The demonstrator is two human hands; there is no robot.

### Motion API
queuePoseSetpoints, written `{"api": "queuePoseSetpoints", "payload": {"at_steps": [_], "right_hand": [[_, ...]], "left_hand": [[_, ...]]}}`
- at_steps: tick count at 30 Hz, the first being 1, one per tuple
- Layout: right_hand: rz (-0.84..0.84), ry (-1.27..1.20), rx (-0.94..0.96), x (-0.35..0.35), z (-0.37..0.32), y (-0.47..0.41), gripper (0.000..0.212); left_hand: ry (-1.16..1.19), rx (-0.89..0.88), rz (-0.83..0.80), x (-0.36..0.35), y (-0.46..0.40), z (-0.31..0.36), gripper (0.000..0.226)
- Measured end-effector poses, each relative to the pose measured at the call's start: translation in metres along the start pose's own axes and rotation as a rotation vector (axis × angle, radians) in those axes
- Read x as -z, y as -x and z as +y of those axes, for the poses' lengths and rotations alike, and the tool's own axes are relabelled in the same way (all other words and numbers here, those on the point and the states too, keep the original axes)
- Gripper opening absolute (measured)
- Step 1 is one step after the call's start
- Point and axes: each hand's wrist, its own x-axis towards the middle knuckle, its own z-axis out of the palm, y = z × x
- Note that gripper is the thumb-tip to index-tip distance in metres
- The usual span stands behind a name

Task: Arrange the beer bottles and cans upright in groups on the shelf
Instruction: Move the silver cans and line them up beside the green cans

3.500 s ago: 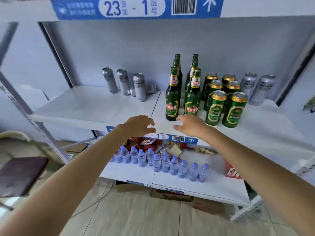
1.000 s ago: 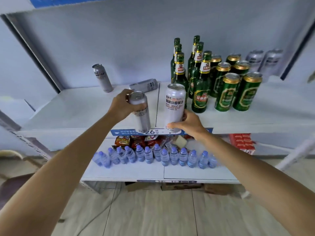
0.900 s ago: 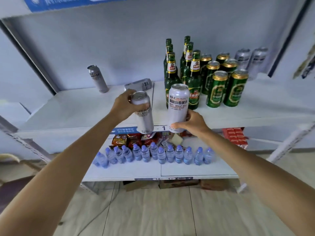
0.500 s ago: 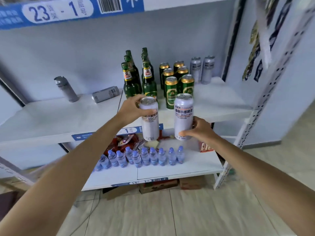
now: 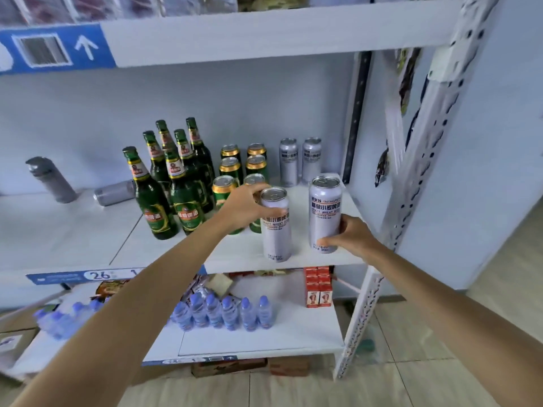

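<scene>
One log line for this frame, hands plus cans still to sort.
left hand: holds silver can | right hand: holds second silver can | both upright over right shelf end | one lying can left

The silver can [image 5: 325, 214] reads "CRAFT WHEAT"; the shelf-edge label [image 5: 101, 275] shows "26"; the upper blue sign [image 5: 55, 49] bears a barcode and arrow.

Below, on the lower shelf [image 5: 264, 345]: a row of small water bottles [image 5: 223, 314] with blue caps, upright and side by side, with stacked red cartons [image 5: 318, 286] near the right end. Behind the bottles, snack packets [image 5: 110, 286], blurred. Under that shelf, brown cardboard boxes [image 5: 249, 367] on the tiled floor [image 5: 411, 383].
</scene>
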Motion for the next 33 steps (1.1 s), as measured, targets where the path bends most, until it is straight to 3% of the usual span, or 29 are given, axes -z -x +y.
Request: {"api": "queuePoseSetpoints", "payload": {"at_steps": [3, 8, 11, 13, 15, 18, 33], "right_hand": [[-0.001, -0.028, -0.01, 0.015, 0.008, -0.046, 0.064], [-0.011, -0.098, 0.005, 0.021, 0.015, -0.121, 0.073], [-0.036, -0.139, 0.003, 0.019, 0.018, -0.158, 0.065], [-0.043, -0.148, 0.004, 0.018, 0.023, -0.183, 0.073], [-0.065, -0.15, -0.002, 0.018, 0.029, -0.205, 0.071], [-0.096, -0.131, -0.007, 0.017, 0.027, -0.222, 0.053], [-0.181, -0.101, -0.022, 0.014, 0.025, -0.264, 0.066]], "left_hand": [[-0.085, -0.024, -0.018, -0.004, -0.051, 0.006, 0.046], [-0.252, 0.002, -0.033, -0.004, -0.144, 0.0, 0.078], [-0.281, 0.051, -0.076, -0.004, -0.188, -0.006, 0.056], [-0.299, 0.041, -0.104, -0.006, -0.208, -0.009, 0.037], [-0.314, 0.036, -0.11, -0.01, -0.226, -0.015, 0.033], [-0.355, 0.047, -0.108, -0.013, -0.243, -0.023, 0.047], [-0.376, 0.073, -0.103, -0.017, -0.264, -0.032, 0.056]]}}
